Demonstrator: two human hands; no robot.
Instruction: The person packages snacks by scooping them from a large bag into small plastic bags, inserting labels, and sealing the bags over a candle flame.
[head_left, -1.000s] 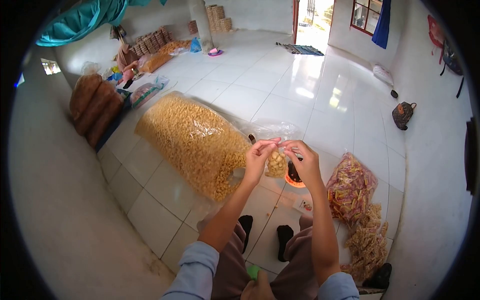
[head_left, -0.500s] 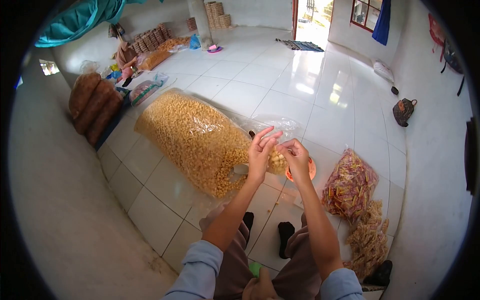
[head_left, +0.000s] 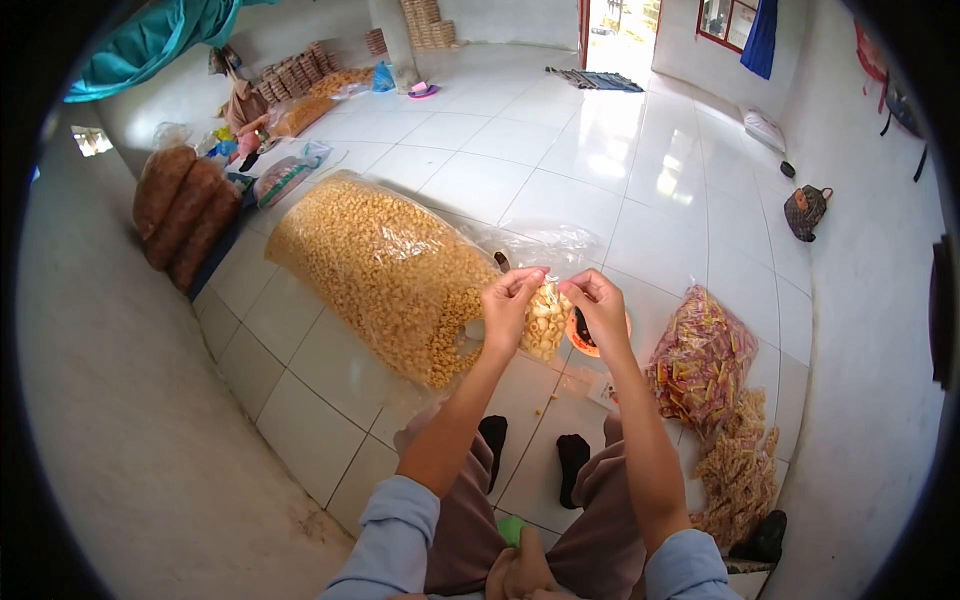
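Observation:
Between my two hands hangs a small clear plastic bag of pale yellow puffed snacks [head_left: 543, 322]. My left hand [head_left: 508, 308] pinches its top edge on the left, thumb against fingers. On the other top corner, my right hand [head_left: 598, 306] is closed in a similar pinch. Just left of my left hand lies a very large clear sack of the same kind of snacks [head_left: 370, 265], on its side with its open end toward me. Partly hidden behind my right hand is an orange round dish [head_left: 585, 347] with something dark in it.
A bag of red-and-yellow packets [head_left: 700, 360] stands on the right, with a pile of tan pieces [head_left: 738, 470] below it. Tall brown-filled sacks [head_left: 185, 215] lean at the left wall. Another person [head_left: 247, 115] sits at the far left. A patterned backpack [head_left: 806, 212] lies at the right wall.
My left fingers, spread before, have closed onto the bag's top edge. The small bag now hangs more in view between my hands, and both hands sit slightly lower.

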